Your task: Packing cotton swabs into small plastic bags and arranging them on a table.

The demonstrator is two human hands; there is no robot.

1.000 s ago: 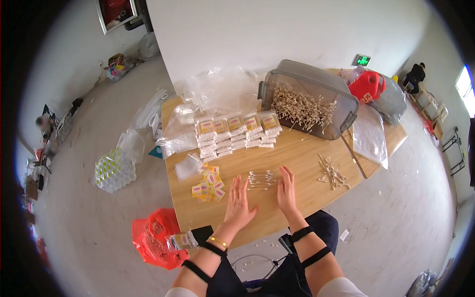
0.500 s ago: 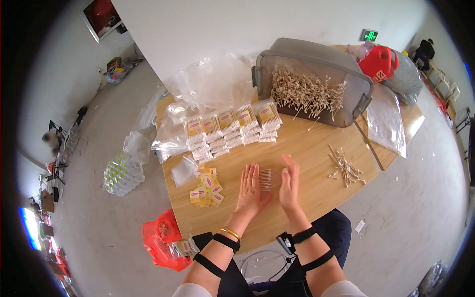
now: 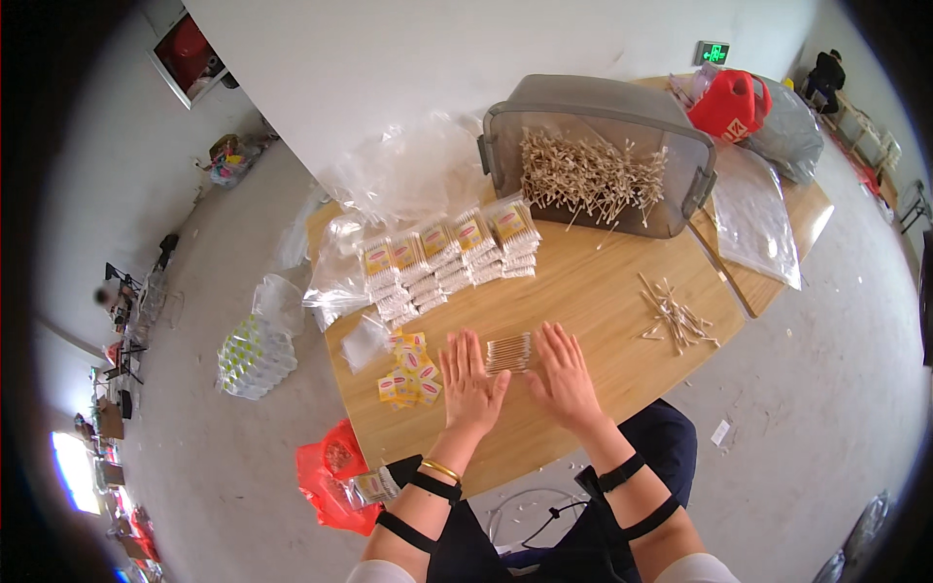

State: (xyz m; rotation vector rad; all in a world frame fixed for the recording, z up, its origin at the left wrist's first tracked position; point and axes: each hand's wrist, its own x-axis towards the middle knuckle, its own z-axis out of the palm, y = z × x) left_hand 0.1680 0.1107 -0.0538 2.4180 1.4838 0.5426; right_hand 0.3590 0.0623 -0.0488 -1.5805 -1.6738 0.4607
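Note:
A flat row of cotton swabs (image 3: 508, 353) lies side by side on the wooden table (image 3: 573, 291). On its left side rests my left hand (image 3: 470, 381), palm down with the fingers stretched out. My right hand (image 3: 566, 377) lies flat on the right side of the row, fingers spread. Neither hand holds anything. Yellow-and-white printed cards (image 3: 410, 373) are scattered just left of my left hand. Beside them is a small stack of clear bags (image 3: 365, 341). A loose heap of swabs (image 3: 677, 317) lies to the right.
A grey translucent bin (image 3: 612, 107) on its side holds many loose swabs (image 3: 593, 178). Filled swab packs (image 3: 447, 248) stand stacked left of it, before crumpled clear plastic (image 3: 408, 165). A red jug (image 3: 731, 105) stands back right; a red bag (image 3: 330, 476) hangs near the left front edge.
My right hand has turned from edge-on to palm down. My left hand has shifted slightly left and flattened. The row of swabs now lies turned, its sticks running across between my hands.

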